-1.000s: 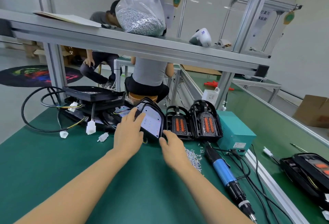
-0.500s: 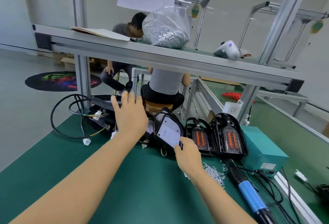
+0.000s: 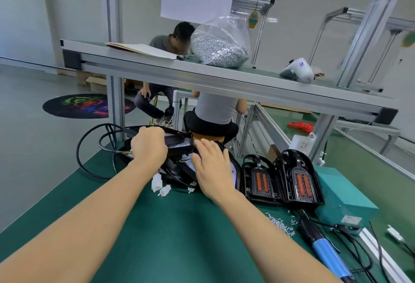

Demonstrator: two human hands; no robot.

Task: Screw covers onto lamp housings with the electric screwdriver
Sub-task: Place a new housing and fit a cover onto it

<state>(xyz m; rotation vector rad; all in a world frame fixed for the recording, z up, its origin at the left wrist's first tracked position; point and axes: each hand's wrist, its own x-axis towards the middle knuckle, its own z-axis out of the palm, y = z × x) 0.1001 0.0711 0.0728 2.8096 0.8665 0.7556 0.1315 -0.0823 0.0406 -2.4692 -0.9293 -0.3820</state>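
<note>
Two bare forearms, no sleeves, no gloves; left hand (image 3: 149,145) and right hand (image 3: 212,168) without rings, watch or wristband showing.

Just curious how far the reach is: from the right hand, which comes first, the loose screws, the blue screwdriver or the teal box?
From the right hand, in the head view:
1. Loose screws, on the mat to its right.
2. Blue screwdriver, past the screws, lower right.
3. Teal box, at the right edge.
The last two are fairly close.
</note>
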